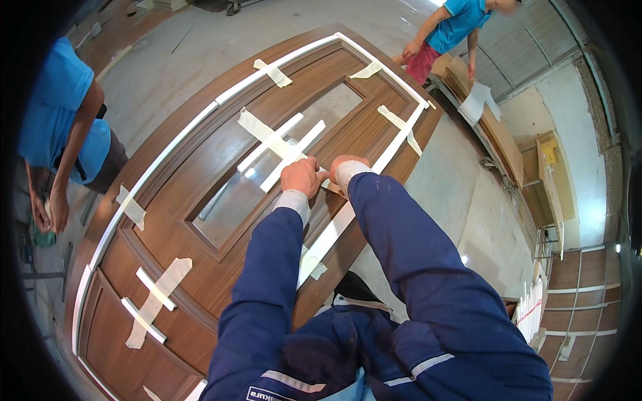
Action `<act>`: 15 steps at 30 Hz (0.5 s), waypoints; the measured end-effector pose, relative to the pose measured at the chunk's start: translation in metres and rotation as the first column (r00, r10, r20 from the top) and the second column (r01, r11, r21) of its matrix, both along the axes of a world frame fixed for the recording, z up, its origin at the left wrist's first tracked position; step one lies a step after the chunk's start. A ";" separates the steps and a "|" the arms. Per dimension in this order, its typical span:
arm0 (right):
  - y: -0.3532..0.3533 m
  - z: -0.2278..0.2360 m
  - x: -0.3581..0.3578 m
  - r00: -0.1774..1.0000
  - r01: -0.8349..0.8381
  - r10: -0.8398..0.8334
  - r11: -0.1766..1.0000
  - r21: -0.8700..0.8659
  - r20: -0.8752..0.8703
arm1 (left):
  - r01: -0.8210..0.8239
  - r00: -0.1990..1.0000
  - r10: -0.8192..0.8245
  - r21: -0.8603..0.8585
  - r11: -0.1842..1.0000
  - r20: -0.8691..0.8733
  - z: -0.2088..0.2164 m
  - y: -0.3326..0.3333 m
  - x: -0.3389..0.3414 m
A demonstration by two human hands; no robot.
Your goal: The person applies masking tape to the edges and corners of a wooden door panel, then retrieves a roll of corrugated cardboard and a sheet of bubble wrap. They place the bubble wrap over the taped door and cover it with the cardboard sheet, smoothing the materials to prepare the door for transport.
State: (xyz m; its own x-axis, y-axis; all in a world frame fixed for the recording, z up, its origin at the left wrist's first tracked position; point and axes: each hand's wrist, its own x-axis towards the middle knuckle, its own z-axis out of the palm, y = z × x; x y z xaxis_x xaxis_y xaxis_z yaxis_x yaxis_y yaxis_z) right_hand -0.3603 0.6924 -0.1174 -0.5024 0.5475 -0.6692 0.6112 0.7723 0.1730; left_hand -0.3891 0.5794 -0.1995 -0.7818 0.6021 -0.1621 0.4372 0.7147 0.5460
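A brown wood-grain door with a glass panel lies flat in front of me. My left hand is closed in a pinch over the near side of the panel. Close beside it, my right hand is bent at the wrist with its fingers curled down. A short bit of pale masking tape shows between the two hands; the fingertips are partly hidden. Two short white strips lie across the glass just beyond my left hand, with masking tape over them.
White edging runs around the door, taped down in several places. Two more short strips are taped at the lower left. One person in blue stands at the left, another at the far right. Boards lean on the right.
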 end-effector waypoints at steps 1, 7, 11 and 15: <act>-0.002 0.000 -0.001 1.000 -0.001 0.001 0.999 0.035 0.007 | 0.006 1.000 -0.005 0.010 1.000 -0.028 -0.001 -0.001 0.001; -0.010 0.002 0.003 0.999 0.007 -0.012 0.993 0.115 0.044 | 0.007 0.994 0.001 0.074 0.997 -0.109 -0.012 -0.001 0.004; -0.022 0.000 0.005 0.998 -0.060 0.059 0.985 0.160 0.012 | -0.042 0.989 0.056 0.097 0.994 -0.138 -0.018 0.004 0.005; -0.019 -0.007 -0.011 0.992 -0.092 0.078 0.985 0.145 0.097 | -0.058 0.988 0.065 0.054 0.997 -0.137 -0.021 0.006 0.006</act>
